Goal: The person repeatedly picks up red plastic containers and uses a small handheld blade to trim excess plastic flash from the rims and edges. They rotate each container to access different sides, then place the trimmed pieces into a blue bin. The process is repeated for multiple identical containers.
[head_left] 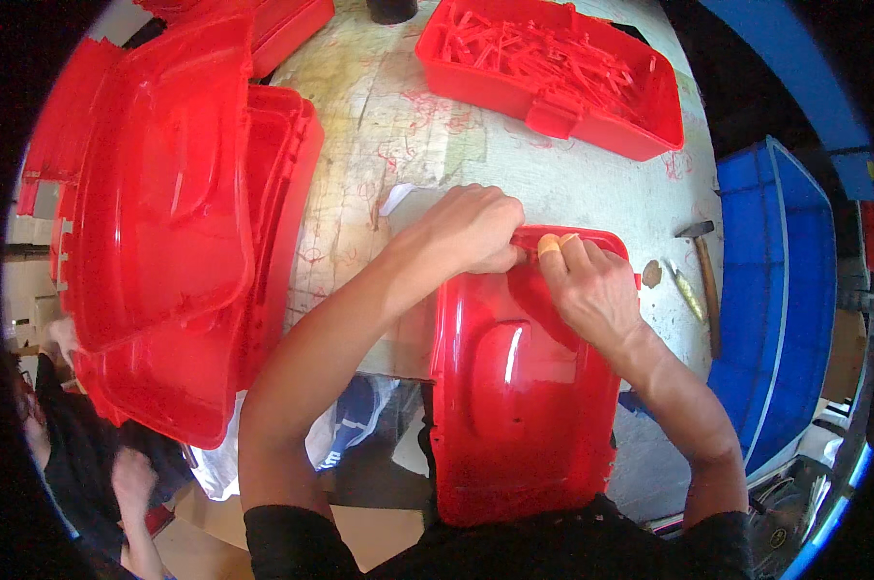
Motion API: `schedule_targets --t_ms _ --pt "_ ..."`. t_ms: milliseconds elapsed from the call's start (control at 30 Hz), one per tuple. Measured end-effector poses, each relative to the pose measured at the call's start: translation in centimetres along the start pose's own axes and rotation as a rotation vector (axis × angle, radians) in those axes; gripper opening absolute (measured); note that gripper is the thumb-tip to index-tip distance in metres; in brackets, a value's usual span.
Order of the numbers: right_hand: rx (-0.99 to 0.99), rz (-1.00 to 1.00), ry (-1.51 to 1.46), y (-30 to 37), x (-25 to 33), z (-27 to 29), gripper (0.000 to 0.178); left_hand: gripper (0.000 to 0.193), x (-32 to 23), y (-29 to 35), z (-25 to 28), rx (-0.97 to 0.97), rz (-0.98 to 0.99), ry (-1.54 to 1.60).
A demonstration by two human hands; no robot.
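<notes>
A glossy red plastic lid (543,425), with a raised curved panel in its middle, leans from the table's near edge toward my body. At its far rim my left hand (480,230) is closed, thumb and fingers pinched; what lies between them is hidden. Beside it, my right hand (591,285) has its fingers curled over the same far rim, gripping the lid. Pale yellowish finger covers sit on two of the right fingertips. The two hands are close together, a small gap between them.
Stacked red plastic shells (166,193) rise on the left. A red tub (543,72) of loose red strips stands at the far side. A hammer (705,280) lies at the table's right, beside a blue crate (775,290). Another person's hand (132,478) shows lower left.
</notes>
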State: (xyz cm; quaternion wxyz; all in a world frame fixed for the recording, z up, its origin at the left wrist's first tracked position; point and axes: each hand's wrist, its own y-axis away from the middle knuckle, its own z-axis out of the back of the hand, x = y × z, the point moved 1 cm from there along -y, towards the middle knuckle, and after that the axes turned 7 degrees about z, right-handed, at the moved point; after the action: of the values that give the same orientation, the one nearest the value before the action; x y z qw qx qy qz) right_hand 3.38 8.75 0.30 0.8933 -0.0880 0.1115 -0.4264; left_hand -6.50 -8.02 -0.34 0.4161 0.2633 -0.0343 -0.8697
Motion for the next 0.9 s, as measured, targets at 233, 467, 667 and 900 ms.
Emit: schedule_targets --t_ms 233,467,667,900 --pt "0.245 -0.259 -0.436 -0.4 -1.1 0.3 0.024 0.032 -0.4 0.1 0.2 -0.035 0.014 -0.041" --pt "0.213 -0.292 -0.290 -1.1 -0.6 0.0 0.023 0.031 -0.9 0.0 0.5 -0.021 0.037 -0.085" --pt "0.295 -0.128 0.010 -2.3 -0.3 1.3 0.008 0.027 -1.0 -0.1 0.5 -0.043 0.043 -0.057" --pt "0.339 0.105 0.178 -3.8 -0.7 1.8 0.009 0.026 -0.5 -0.3 0.1 -0.137 0.010 -0.039"
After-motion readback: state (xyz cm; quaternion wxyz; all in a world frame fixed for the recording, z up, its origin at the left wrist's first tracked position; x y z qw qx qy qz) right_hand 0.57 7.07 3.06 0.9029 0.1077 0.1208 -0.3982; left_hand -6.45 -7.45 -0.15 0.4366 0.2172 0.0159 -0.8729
